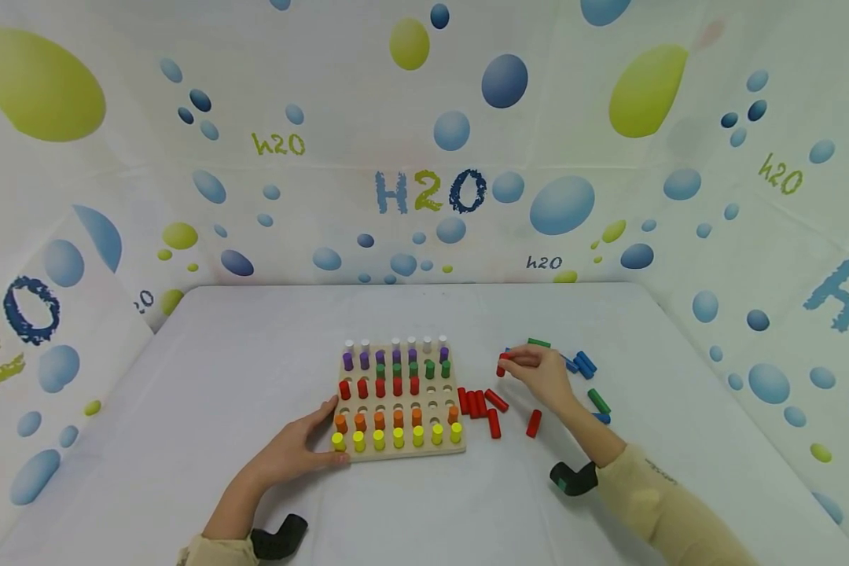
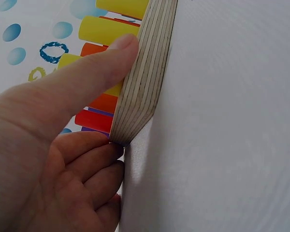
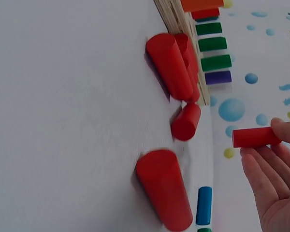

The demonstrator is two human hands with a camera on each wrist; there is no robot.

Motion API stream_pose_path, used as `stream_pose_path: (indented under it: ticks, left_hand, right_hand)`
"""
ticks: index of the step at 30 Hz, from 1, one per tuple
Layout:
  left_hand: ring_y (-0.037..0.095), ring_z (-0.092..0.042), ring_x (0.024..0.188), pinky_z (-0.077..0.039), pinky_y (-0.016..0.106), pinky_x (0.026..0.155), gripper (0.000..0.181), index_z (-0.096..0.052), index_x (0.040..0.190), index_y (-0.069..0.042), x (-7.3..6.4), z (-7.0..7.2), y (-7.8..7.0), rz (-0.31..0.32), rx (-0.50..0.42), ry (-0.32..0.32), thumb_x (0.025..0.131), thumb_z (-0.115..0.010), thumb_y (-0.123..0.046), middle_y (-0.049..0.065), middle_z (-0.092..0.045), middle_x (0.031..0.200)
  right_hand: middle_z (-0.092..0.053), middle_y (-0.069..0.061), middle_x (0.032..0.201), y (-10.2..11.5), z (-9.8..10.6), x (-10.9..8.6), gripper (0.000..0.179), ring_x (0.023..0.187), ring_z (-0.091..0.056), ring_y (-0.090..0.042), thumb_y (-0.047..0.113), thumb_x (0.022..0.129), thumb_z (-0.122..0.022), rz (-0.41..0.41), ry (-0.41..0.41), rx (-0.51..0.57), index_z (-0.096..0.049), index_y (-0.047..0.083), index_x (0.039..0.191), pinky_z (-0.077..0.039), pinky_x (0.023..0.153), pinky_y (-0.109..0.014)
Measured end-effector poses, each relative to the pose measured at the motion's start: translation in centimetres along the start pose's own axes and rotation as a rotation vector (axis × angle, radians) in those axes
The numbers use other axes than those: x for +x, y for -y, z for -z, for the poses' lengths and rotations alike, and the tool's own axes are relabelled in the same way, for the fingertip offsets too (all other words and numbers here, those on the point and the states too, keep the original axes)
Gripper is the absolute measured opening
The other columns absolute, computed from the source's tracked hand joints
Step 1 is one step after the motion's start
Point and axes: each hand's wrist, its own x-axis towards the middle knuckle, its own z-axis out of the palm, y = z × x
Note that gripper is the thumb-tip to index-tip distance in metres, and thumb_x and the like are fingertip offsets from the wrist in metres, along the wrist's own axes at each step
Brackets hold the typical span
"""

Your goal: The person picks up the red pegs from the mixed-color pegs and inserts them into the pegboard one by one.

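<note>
A wooden pegboard (image 1: pixel 403 454) lies on the table with rows of coloured pegs standing in its holes: white, purple, green, red, orange and yellow. My left hand (image 1: pixel 293 450) holds the board by its near left corner, thumb along the front edge and curled fingers against the left side. To the right of the board, my right hand (image 1: pixel 543 379) pinches a red peg (image 3: pixel 253 137) between thumb and fingers, raised above the table. The red row (image 1: pixel 380 387) has bare holes at its right end. Several loose red pegs (image 1: pixel 494 423) lie beside the board's right edge.
Loose blue pegs (image 1: pixel 586 363) and green pegs (image 1: pixel 598 401) lie beyond and to the right of my right hand. A lone red peg (image 1: pixel 534 424) rests near my right forearm. Black wrist mounts (image 1: pixel 573 478) sit on both wrists. A patterned cloth backdrop (image 1: pixel 424 141) surrounds the table.
</note>
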Motion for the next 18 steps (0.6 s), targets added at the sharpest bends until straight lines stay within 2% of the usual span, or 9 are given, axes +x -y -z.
stream_pose_path:
  ticks: [8,18]
  left_hand:
    - [0.040,-0.021,0.133,-0.022,0.057,0.103,0.097,-0.024,0.145,-0.007,0.0,0.0,0.0,0.001,0.002,0.001,0.070,-0.076,-0.042,0.019,-0.024,0.146]
    - [0.040,-0.020,0.133,-0.022,0.057,0.103,0.098,-0.024,0.145,-0.008,0.0,0.0,0.1,-0.003,-0.001,-0.001,0.070,-0.076,-0.042,0.019,-0.024,0.147]
  right_hand:
    - [-0.069,-0.012,0.093,1.1,-1.8,0.2,0.023,0.086,-0.066,-0.022,0.017,0.083,-0.068,0.035,0.019,0.035,-0.066,0.003,0.101,-0.052,0.080,-0.032]
    - [-0.070,-0.009,0.092,2.8,-4.3,0.3,0.023,0.086,-0.065,-0.020,0.019,0.082,-0.070,0.042,0.093,0.074,-0.067,0.003,0.098,-0.053,0.079,-0.030]
